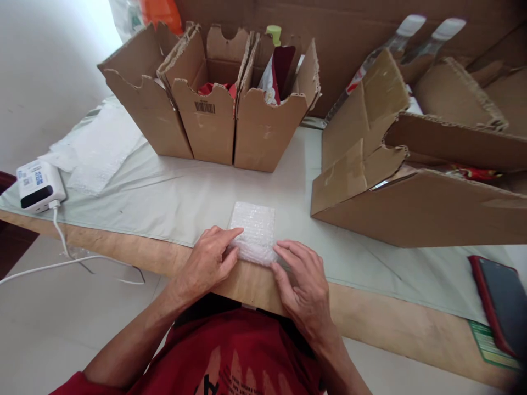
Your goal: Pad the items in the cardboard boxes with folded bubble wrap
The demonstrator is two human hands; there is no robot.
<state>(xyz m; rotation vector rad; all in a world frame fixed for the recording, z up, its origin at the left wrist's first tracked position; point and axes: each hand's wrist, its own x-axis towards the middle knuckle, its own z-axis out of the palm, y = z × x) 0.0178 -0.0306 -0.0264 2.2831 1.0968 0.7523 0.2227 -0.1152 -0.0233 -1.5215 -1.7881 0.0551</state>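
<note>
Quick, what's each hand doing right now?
Left hand: open, fingers pressing flat on the bubble-wrap packet, not gripping it.
Right hand: open, fingertips touching the packet's near right corner.

Table [370, 321], bubble-wrap packet [256, 226], cardboard boxes [209, 123], phone [501, 300]

The single head-worn camera looks forward and steeply down from just above the desk [164, 203], near its front edge, toward the cardboard boxes [209, 109] behind.

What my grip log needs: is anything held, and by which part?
Left hand and right hand only press the white bubble-wrap packet at its near corners.
</note>
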